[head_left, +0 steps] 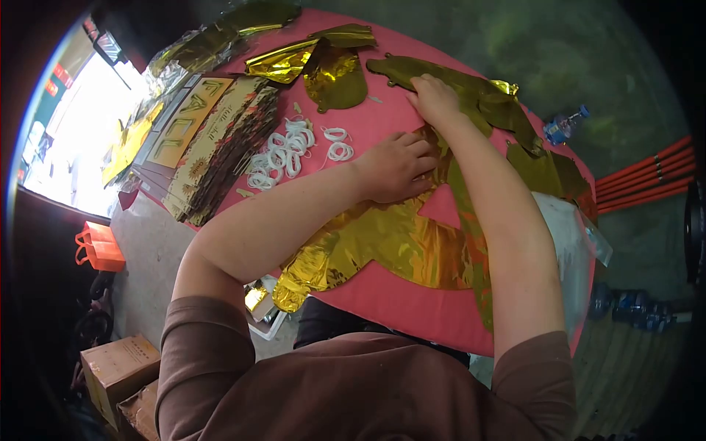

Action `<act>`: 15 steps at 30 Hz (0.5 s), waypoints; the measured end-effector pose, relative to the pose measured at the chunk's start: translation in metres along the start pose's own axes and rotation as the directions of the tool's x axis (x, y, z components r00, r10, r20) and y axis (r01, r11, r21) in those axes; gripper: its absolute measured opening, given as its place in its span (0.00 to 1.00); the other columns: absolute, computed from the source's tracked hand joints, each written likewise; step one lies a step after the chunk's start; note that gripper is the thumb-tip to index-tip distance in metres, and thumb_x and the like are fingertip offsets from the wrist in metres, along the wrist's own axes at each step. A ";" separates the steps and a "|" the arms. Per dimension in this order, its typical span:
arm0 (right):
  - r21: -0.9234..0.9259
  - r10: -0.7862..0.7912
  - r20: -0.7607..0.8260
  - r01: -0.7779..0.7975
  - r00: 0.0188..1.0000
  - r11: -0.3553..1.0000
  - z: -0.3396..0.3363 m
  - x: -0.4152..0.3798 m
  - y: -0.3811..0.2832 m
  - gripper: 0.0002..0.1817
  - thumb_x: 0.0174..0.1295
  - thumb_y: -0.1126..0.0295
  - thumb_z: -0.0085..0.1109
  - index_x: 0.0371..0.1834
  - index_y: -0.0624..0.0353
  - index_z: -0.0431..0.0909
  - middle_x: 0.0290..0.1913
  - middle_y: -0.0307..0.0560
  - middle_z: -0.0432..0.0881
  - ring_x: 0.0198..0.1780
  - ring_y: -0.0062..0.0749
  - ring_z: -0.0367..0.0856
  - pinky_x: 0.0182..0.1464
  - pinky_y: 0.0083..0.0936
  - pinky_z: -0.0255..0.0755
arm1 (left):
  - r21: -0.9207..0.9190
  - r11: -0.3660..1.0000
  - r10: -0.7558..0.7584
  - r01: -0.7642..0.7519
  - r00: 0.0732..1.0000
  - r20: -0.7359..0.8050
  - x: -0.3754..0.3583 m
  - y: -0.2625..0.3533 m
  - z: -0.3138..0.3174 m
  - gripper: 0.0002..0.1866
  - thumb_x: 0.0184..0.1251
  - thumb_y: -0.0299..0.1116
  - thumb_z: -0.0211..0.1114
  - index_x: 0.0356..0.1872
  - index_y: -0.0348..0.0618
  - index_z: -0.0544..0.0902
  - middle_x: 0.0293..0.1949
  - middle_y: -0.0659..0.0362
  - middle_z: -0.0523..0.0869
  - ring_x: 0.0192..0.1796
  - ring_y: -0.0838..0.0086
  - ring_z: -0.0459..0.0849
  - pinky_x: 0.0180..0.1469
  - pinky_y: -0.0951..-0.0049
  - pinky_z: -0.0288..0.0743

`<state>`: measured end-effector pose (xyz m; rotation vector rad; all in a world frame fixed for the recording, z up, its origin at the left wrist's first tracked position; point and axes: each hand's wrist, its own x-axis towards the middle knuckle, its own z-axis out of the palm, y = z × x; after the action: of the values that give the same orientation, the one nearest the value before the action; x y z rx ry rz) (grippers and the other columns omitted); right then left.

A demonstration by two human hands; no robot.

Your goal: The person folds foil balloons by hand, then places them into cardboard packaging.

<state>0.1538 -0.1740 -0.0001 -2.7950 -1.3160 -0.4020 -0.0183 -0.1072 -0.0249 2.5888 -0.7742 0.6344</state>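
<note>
A flat gold foil letter balloon (382,239) with a triangular opening lies across the near part of the pink table. My left hand (397,167) rests on its upper part, fingers bent over the foil. Farther out, my right hand (437,101) is closed at the edge of an olive-gold foil balloon (478,95); its fingertips are partly hidden. My right forearm crosses over the foil. Left of my left hand lie coils of white string (283,153). More foil balloons (334,70) are spread at the far side.
A stack of printed "FALL" cards (213,147) lies at the left of the pink table (397,312). A plastic bottle (565,125) is beyond the right edge, near orange poles (647,176). Cardboard boxes (121,367) and an orange bag (99,246) stand at lower left.
</note>
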 end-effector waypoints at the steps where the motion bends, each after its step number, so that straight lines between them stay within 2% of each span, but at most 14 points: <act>1: 0.007 -0.031 -0.058 0.031 0.998 0.999 0.005 0.005 0.002 0.12 0.56 0.62 0.58 0.39 0.56 0.78 0.43 0.46 0.78 0.49 0.42 0.77 0.48 0.39 0.73 | 0.000 1.000 -0.007 0.007 1.000 -0.002 0.000 0.000 0.000 0.17 0.61 0.46 0.57 0.43 0.46 0.78 0.43 0.55 0.75 0.51 0.61 0.72 0.57 0.62 0.64; 2: 0.013 -0.060 -0.115 0.062 0.992 0.998 0.007 0.007 0.003 0.10 0.56 0.63 0.57 0.34 0.57 0.80 0.41 0.46 0.79 0.48 0.42 0.78 0.46 0.40 0.74 | 0.009 1.000 -0.013 0.013 1.000 0.011 0.000 0.001 -0.001 0.17 0.61 0.46 0.57 0.43 0.46 0.78 0.43 0.55 0.75 0.51 0.62 0.72 0.57 0.62 0.64; 6: -0.025 -0.101 -0.100 0.099 0.990 0.995 0.012 0.015 0.010 0.08 0.57 0.64 0.56 0.31 0.56 0.81 0.40 0.45 0.79 0.46 0.41 0.79 0.45 0.40 0.75 | 0.028 1.000 0.002 -0.002 1.000 -0.008 0.000 -0.002 0.005 0.17 0.60 0.46 0.57 0.43 0.46 0.78 0.42 0.56 0.75 0.51 0.63 0.71 0.57 0.62 0.63; 7: -0.083 -0.124 -0.107 0.116 0.986 0.990 0.012 0.016 0.012 0.08 0.56 0.65 0.56 0.31 0.55 0.81 0.39 0.45 0.80 0.44 0.42 0.80 0.43 0.40 0.76 | 0.028 1.000 -0.003 0.003 1.000 -0.008 -0.001 -0.003 0.005 0.17 0.60 0.46 0.57 0.43 0.46 0.78 0.42 0.56 0.75 0.51 0.63 0.71 0.57 0.62 0.63; 9: -0.139 -0.148 -0.112 0.132 0.983 0.981 0.014 0.019 0.014 0.08 0.56 0.65 0.56 0.30 0.55 0.82 0.38 0.45 0.81 0.41 0.42 0.81 0.42 0.40 0.76 | 0.031 1.000 -0.008 0.007 1.000 0.021 -0.001 -0.001 0.003 0.18 0.57 0.41 0.60 0.47 0.45 0.76 0.44 0.56 0.74 0.50 0.62 0.71 0.55 0.62 0.66; 11: 0.135 0.085 -0.167 -0.063 0.982 0.989 0.017 0.021 0.017 0.07 0.54 0.66 0.58 0.31 0.56 0.81 0.36 0.48 0.80 0.37 0.41 0.80 0.36 0.36 0.73 | 0.031 0.999 -0.014 0.013 0.999 0.036 0.000 -0.001 0.002 0.18 0.57 0.41 0.60 0.47 0.45 0.76 0.44 0.56 0.74 0.50 0.62 0.71 0.55 0.62 0.66; 12: 0.137 0.085 -0.164 -0.063 0.983 0.989 0.019 0.022 0.020 0.07 0.54 0.66 0.58 0.31 0.56 0.81 0.36 0.48 0.80 0.37 0.41 0.80 0.36 0.36 0.73 | 0.032 0.999 -0.016 0.015 0.999 0.051 0.000 -0.001 0.002 0.18 0.57 0.41 0.60 0.47 0.45 0.76 0.44 0.56 0.74 0.51 0.62 0.71 0.55 0.62 0.66; 14: 0.457 0.254 -0.026 -0.214 0.967 0.863 0.019 0.026 0.027 0.08 0.52 0.66 0.63 0.30 0.59 0.80 0.31 0.43 0.82 0.32 0.29 0.79 0.33 0.29 0.70 | 0.031 0.999 -0.019 0.017 0.999 0.050 -0.001 -0.001 0.003 0.18 0.58 0.41 0.60 0.47 0.45 0.76 0.44 0.56 0.74 0.51 0.62 0.71 0.55 0.62 0.66; 15: 0.457 0.256 -0.026 -0.216 0.966 0.863 0.020 0.026 0.030 0.08 0.52 0.66 0.63 0.30 0.59 0.80 0.31 0.43 0.82 0.32 0.29 0.79 0.33 0.29 0.70 | 0.032 0.999 -0.019 0.018 0.999 0.048 0.000 -0.001 0.003 0.18 0.58 0.41 0.60 0.47 0.45 0.76 0.44 0.56 0.74 0.51 0.62 0.71 0.56 0.62 0.66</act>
<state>0.1964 -0.1712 -0.0105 -2.4672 -0.8872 -0.1731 -0.0170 -0.1077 -0.0278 2.6456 -0.7599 0.5854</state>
